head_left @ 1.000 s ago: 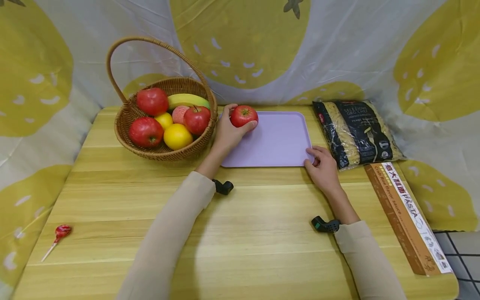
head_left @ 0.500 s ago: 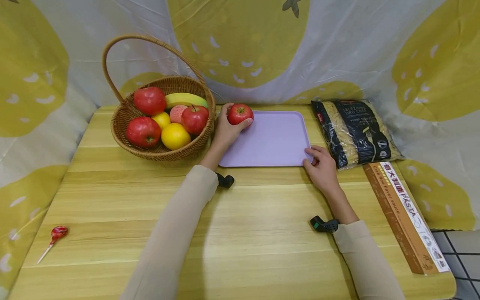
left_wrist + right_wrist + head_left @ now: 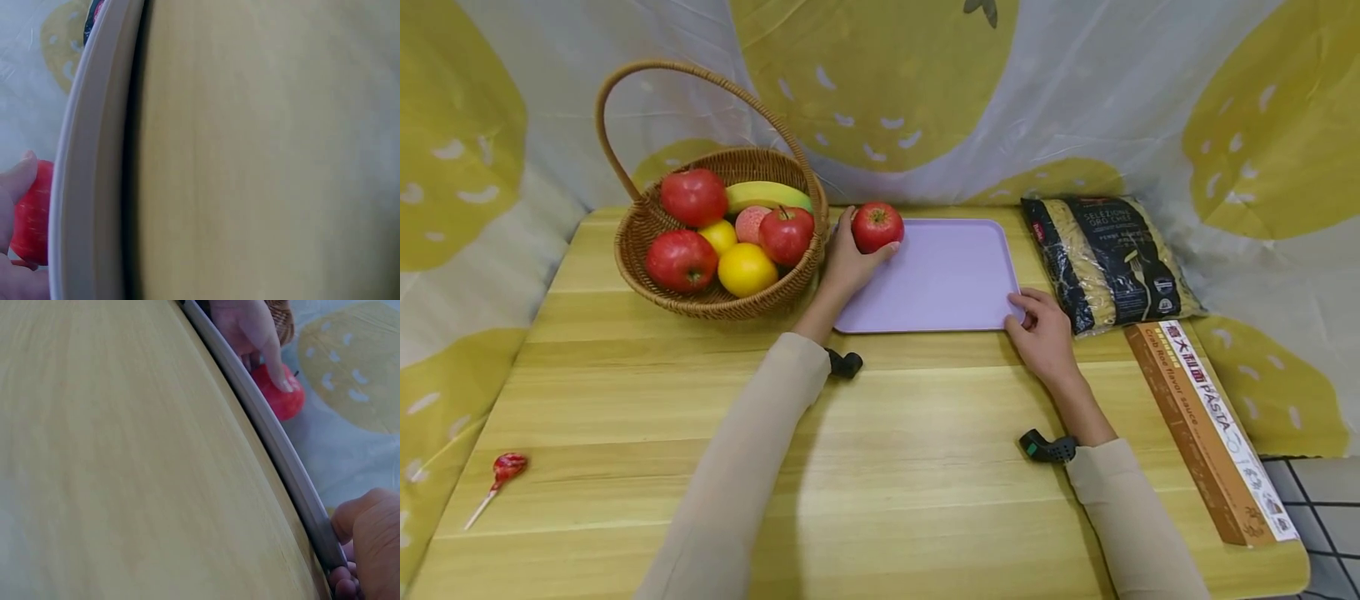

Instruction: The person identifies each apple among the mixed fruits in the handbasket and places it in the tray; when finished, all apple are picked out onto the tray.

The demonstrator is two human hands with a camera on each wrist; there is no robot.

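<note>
A red apple (image 3: 877, 227) is on the back left part of a lilac rectangular tray (image 3: 940, 283). My left hand (image 3: 850, 262) grips this apple from its left side, the thumb lying along its front. In the left wrist view, the red apple (image 3: 34, 215) shows partly behind the tray's edge (image 3: 81, 187). At the tray's front right corner, my right hand (image 3: 1043, 333) pinches the rim. The right wrist view has the right hand (image 3: 369, 534) at the end of the tray's edge (image 3: 275, 437), with thumb and fingers on either side.
Left of the tray stands a wicker basket (image 3: 718, 310) holding apples, yellow fruit, a pinkish fruit and a banana (image 3: 767, 196). A penne bag (image 3: 1108, 262) and a long pasta box (image 3: 1210, 433) lie on the right. A lollipop (image 3: 508, 467) lies at the table's left.
The head view has shifted slightly, so things appear a little further left. Both hands keep their hold on the apple and the tray.
</note>
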